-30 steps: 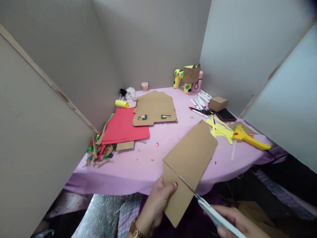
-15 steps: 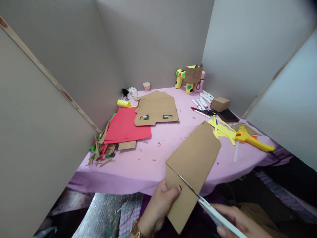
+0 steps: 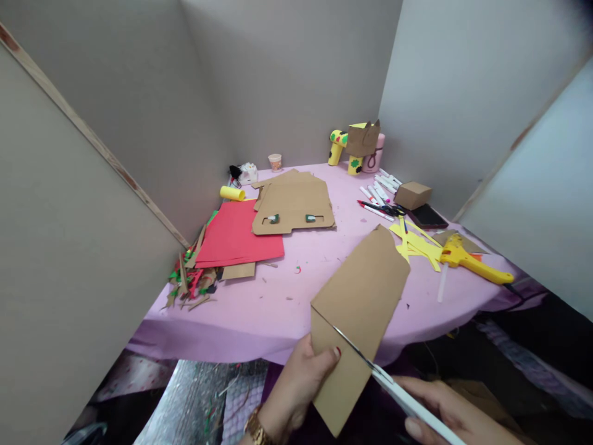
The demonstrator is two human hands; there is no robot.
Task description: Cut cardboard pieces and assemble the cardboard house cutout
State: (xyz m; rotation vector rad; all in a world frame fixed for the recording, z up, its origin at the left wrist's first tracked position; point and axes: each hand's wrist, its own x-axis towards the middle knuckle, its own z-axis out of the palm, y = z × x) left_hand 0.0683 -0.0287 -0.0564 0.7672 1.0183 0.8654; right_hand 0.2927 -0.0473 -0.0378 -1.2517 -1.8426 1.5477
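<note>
A long piece of brown cardboard [image 3: 364, 281] is held tilted over the near edge of the table. My left hand [image 3: 303, 383] grips its lower left side, thumb on top and fingers hidden beneath. My right hand [image 3: 447, 402] is closed around the white handles of a pair of scissors [image 3: 393, 392]. Their blades lie across the cardboard, along a line that runs from its left edge to its right edge. Part of the scissors' handles is covered by my fingers.
Red paper sheets [image 3: 231, 241] and cut cardboard [image 3: 296, 201] lie at the back left, beside a heap of scraps [image 3: 192, 278]. At right are a yellow glue gun [image 3: 477, 262], yellow paper strips [image 3: 417, 244], markers [image 3: 380, 191], black-handled scissors [image 3: 393, 210] and a phone [image 3: 427, 216].
The cardboard's far end has shifted slightly left and its tilt has changed a little. Both hands keep their grip, and the scissors remain across the same line.
</note>
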